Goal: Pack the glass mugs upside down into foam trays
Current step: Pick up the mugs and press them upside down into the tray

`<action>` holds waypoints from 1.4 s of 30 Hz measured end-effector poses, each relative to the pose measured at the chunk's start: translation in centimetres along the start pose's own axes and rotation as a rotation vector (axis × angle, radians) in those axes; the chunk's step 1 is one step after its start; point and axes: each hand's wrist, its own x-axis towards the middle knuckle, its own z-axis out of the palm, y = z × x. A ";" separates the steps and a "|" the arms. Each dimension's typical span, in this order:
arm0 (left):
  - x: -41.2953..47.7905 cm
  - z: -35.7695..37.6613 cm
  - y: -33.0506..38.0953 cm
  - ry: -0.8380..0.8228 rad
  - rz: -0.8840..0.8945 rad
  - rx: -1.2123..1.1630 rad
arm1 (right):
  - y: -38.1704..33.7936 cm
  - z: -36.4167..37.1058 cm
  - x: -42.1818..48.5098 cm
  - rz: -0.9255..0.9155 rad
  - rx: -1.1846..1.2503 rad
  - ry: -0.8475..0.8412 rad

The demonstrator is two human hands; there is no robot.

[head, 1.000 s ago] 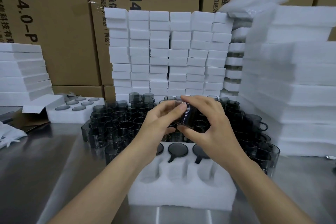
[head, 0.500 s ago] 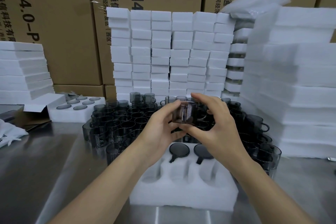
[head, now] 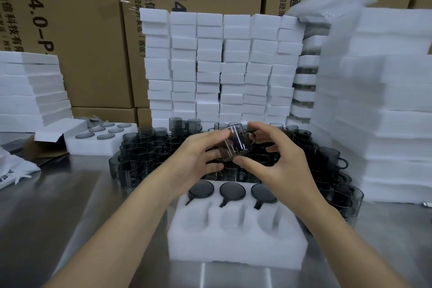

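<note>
At ten o'clock from our hands a filled foam tray [head: 93,148] sat on the steel surface [head: 58,206], six mug bases showing. Between it and our hands crowded the loose glass mugs [head: 145,149], upright. Our left hand [head: 198,159] pinched the held mug [head: 236,145] with thumb and fingertips on its left wall. Our right hand [head: 280,166] clamped the other side, thumb beneath and fingers up by the handle at one o'clock. Both hands were thus closed on the one mug, in the air above the far edge of the open foam tray [head: 233,245]. Over the last second the mug had turned from near upright to a slant, hardly travelling. We judged the flip half made. The tray's far row carried three upside-down mugs [head: 232,192]. Its three near pockets lay bare at six o'clock, so the held mug belonged there. At three o'clock rose stacked foam [head: 385,124].
</note>
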 end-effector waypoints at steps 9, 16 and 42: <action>-2.6 -4.6 2.7 -0.317 -0.228 0.709 | 0.6 -0.3 -0.4 0.083 0.029 -0.127; -3.7 -4.6 4.1 -0.349 -0.319 0.891 | 0.8 0.0 -0.5 0.116 0.008 -0.124; -3.5 -3.9 3.9 -0.351 -0.387 1.077 | 1.5 0.4 -0.6 0.071 -0.063 -0.165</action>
